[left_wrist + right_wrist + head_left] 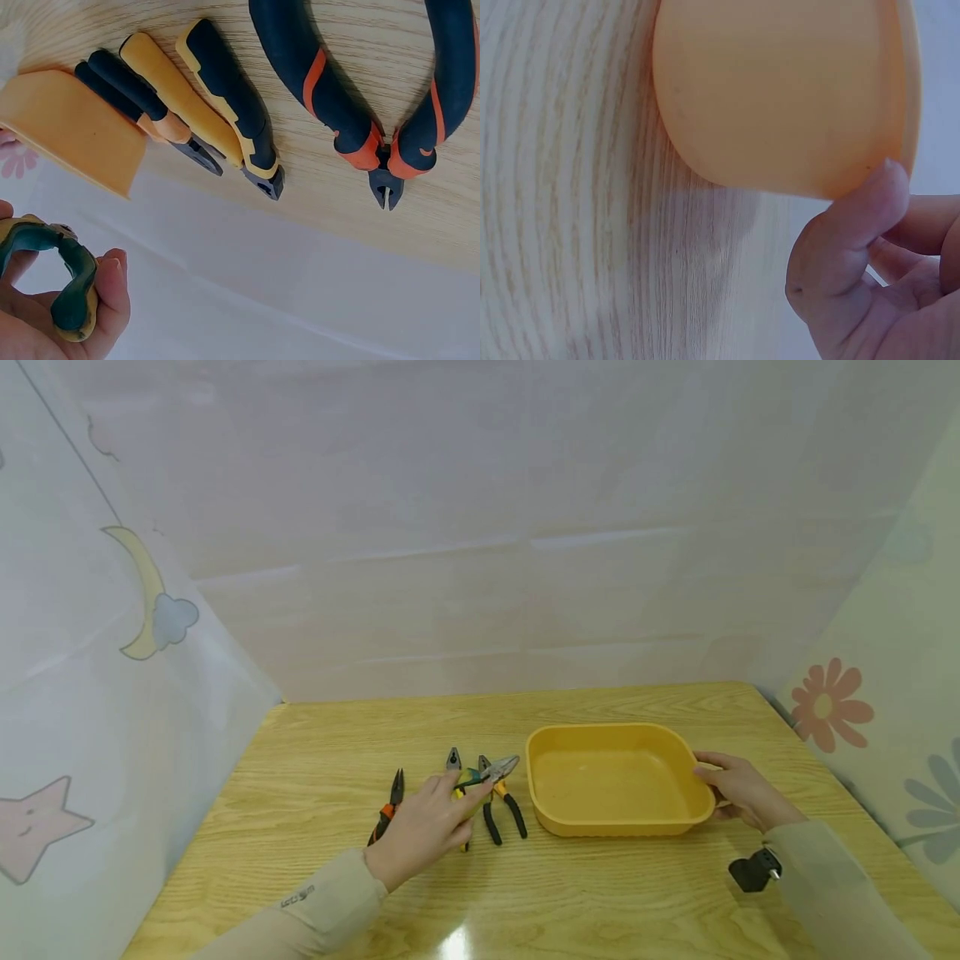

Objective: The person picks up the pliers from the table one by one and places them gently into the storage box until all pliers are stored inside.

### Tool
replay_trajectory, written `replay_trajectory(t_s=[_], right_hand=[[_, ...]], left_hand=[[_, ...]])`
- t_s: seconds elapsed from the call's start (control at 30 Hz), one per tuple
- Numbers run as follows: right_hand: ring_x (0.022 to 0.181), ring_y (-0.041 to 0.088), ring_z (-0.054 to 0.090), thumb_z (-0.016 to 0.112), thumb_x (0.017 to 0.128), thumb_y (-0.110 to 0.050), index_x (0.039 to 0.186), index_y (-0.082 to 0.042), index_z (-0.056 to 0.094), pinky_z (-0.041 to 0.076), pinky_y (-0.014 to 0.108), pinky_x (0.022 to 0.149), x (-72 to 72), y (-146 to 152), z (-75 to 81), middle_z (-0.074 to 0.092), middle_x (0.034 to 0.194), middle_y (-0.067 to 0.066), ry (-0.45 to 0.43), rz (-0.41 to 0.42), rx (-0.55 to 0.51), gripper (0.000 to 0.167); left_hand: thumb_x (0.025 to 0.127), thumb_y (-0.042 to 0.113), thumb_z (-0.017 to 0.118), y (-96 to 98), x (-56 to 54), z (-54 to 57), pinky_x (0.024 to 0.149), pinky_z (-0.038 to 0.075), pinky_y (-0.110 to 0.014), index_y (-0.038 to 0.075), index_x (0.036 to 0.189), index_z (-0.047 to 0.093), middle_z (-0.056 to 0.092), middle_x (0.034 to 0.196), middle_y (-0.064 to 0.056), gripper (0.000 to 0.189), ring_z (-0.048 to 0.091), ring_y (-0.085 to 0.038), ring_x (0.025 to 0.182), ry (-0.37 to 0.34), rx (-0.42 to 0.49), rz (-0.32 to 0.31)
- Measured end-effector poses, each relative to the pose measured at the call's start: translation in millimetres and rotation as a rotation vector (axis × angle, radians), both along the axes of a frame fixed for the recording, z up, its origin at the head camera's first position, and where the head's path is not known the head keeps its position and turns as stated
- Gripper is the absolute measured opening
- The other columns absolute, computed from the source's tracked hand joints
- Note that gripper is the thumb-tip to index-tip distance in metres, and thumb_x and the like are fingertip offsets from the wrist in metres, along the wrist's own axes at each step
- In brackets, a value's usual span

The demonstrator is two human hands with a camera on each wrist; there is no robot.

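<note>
The widest way through is the bare front of the bench (570, 902), between the two forearms; another strip runs behind the pliers, up to the back wall (510, 568). Left of the orange pliers (388, 810) there is plenty of room. The left hand (431, 818), over the yellow pliers (453, 760), blocks the middle from above, and the green pliers (501, 768) it holds nearly close off the tub's (615, 829) left side. The right hand (746, 789) blocks its right end; its top lies open.
</note>
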State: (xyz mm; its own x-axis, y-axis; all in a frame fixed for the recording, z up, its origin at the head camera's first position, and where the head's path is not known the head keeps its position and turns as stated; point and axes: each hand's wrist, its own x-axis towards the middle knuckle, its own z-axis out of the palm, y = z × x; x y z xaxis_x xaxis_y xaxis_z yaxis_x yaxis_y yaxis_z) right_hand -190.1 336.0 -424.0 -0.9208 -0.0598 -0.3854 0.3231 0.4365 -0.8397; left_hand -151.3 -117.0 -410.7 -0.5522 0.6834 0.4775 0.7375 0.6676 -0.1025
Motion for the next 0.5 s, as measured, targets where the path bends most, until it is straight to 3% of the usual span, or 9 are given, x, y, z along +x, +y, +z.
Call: replay_trajectory(t_s=[0.13,0.37,0.5], right_hand=[[0.069,0.017,0.06,0.037,0.107,-0.02,0.15,0.011,0.01,0.052,0.03,0.057,-0.1,0.1,-0.2,0.062,0.09,0.007,-0.002,-0.005,0.005,0.059],[0.069,0.018,0.06,0.036,0.107,-0.021,0.15,0.01,0.011,0.052,0.031,0.057,-0.5,0.1,-0.8,0.062,0.089,0.007,0.0,0.0,0.005,0.059],[0.069,0.018,0.059,0.036,0.107,-0.021,0.15,0.011,0.011,0.052,0.031,0.057,-1.1,-0.2,-0.9,0.062,0.089,0.008,0.002,0.0,0.012,0.059]], left_hand=[[0.089,0.019,0.067,2.1,-0.2,1.6,0.043,0.039,-0.022,0.016,0.133,0.061,0.061,0.113,-0.025,0.045,0.061,-0.026,0.076,-0.022,-0.011,0.006],[0.088,0.016,0.068,3.7,-1.5,0.7,0.048,0.046,-0.028,0.016,0.133,0.06,0.061,0.109,-0.023,0.045,0.061,-0.027,0.077,0.017,0.016,-0.032],[0.09,0.016,0.064,4.3,-3.5,-0.6,0.048,0.044,-0.026,0.016,0.132,0.06,0.061,0.107,-0.022,0.042,0.059,-0.024,0.072,0.039,0.014,-0.055]])
